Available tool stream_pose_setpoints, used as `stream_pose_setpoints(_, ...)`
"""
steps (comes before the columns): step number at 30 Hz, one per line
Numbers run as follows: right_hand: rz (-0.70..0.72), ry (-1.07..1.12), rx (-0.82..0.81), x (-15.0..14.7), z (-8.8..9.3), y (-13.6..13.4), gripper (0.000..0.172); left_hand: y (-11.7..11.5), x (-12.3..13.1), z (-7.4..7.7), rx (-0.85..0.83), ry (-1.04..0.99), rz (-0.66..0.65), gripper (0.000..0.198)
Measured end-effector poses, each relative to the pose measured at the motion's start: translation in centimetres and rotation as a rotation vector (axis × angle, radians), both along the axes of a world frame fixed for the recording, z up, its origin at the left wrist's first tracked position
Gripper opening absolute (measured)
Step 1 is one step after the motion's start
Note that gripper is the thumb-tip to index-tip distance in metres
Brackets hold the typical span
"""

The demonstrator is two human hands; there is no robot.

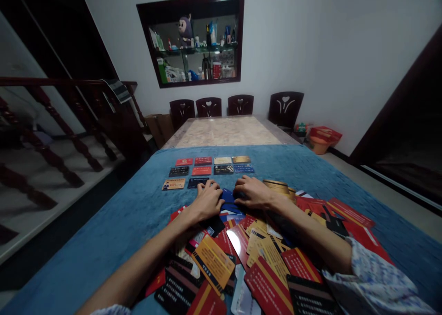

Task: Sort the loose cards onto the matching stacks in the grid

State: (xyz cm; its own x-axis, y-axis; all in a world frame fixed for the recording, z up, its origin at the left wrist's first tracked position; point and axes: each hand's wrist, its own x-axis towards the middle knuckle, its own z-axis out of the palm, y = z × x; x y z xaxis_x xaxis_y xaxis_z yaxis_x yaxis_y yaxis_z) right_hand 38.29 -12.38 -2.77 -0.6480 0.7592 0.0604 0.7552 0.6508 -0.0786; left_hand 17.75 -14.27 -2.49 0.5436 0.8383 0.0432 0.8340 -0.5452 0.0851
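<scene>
Loose cards in many colours are heaped on the blue cloth, and both my hands rest at the far side of the heap. Blue cards [228, 197] lie between them. My left hand [207, 198] is curled at their left edge, its fingertips close to a dark blue card [197, 183] in the front row. Curved round the right edge is my right hand [252, 193], its fingers partly hidden. Beyond the hands, cards are laid out in rows, among them an orange VIP card [173, 184], a black card [223, 169] and a gold card [241, 159].
The heap spreads toward me under both forearms, with a yellow card [214, 262] and red cards [268, 285] on top. Gold cards [276, 186] lie right of my right hand. Past the blue cloth [138, 190] the stone tabletop [221, 130] shows, with chairs [285, 107] behind.
</scene>
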Motion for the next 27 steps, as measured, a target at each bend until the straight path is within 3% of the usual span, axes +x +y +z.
stream_pose_setpoints(12,0.04,-0.031,-0.025,0.1,-0.1,-0.2,0.04,-0.2,0.5,-0.6,0.014,-0.019,0.02,0.023)
stream_pose_setpoints(19,0.044,-0.036,-0.043,0.1,-0.1,-0.1,0.041,0.2,-0.5,0.4,-0.057,0.008,-0.072,0.023)
stream_pose_setpoints(27,0.092,-0.016,-0.019,0.2,-0.3,0.0,0.041,0.6,-1.2,1.1,-0.103,0.023,-0.092,0.033)
